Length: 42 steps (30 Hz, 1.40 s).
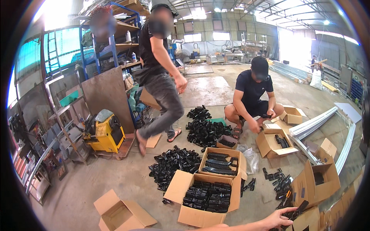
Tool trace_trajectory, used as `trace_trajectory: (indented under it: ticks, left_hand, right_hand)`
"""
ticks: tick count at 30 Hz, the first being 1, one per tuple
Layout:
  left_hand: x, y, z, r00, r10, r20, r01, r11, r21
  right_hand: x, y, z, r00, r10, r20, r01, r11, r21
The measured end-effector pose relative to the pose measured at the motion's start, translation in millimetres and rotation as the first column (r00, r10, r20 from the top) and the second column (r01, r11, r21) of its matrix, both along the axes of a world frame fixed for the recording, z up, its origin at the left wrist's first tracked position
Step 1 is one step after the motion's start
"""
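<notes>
My left forearm reaches across the lower edge toward the right. My left hand has its fingers closed round a black plastic part, whose exact kind I cannot make out. Just beyond the hand stands an open cardboard box with something dark in it. More black parts lie loose on the floor beside that box. Left of the hand, an open carton is packed with black parts in rows. Behind it stands another carton with neatly stacked black pieces. My right hand does not show.
Heaps of black parts lie on the concrete floor. A person in dark clothes stands at left; another squats handling parts by a box. An open carton, yellow machine and white frames stand around.
</notes>
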State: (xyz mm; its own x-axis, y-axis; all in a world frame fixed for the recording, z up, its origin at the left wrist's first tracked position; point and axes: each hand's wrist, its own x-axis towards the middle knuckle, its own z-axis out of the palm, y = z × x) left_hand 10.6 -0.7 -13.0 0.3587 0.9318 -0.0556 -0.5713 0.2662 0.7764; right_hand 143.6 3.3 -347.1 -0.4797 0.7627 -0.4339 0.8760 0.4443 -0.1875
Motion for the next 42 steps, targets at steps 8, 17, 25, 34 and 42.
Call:
trace_trajectory:
  ticks: [8,17,25,34,42]
  left_hand:
    - [-2.6,4.3,-24.7,0.998,-0.047,-0.04,0.046,0.999,-0.006]
    - [-2.8,-17.0,3.9,0.997,-0.059,-0.048,0.058,0.998,-0.037]
    - [15.1,-42.9,24.8,0.993,-0.12,-0.022,0.119,0.992,-0.038]
    - [27.2,-53.9,19.3,0.979,-0.183,-0.086,0.184,0.983,0.005]
    - [32.6,-54.8,15.4,0.981,-0.155,-0.115,0.157,0.988,0.003]
  right_hand:
    - [55.7,10.3,100.4,0.928,-0.087,-0.363,0.028,0.986,-0.165]
    - [42.1,-42.3,363.2,-0.06,-0.371,-0.927,0.531,0.774,-0.345]
    - [55.4,-75.6,355.5,-0.063,-0.178,-0.982,0.736,0.656,-0.166]
    - [60.2,-79.5,357.9,-0.069,-0.139,-0.988,0.826,0.547,-0.135]
    - [63.7,-81.4,358.7,-0.044,-0.133,-0.99,0.834,0.541,-0.11]
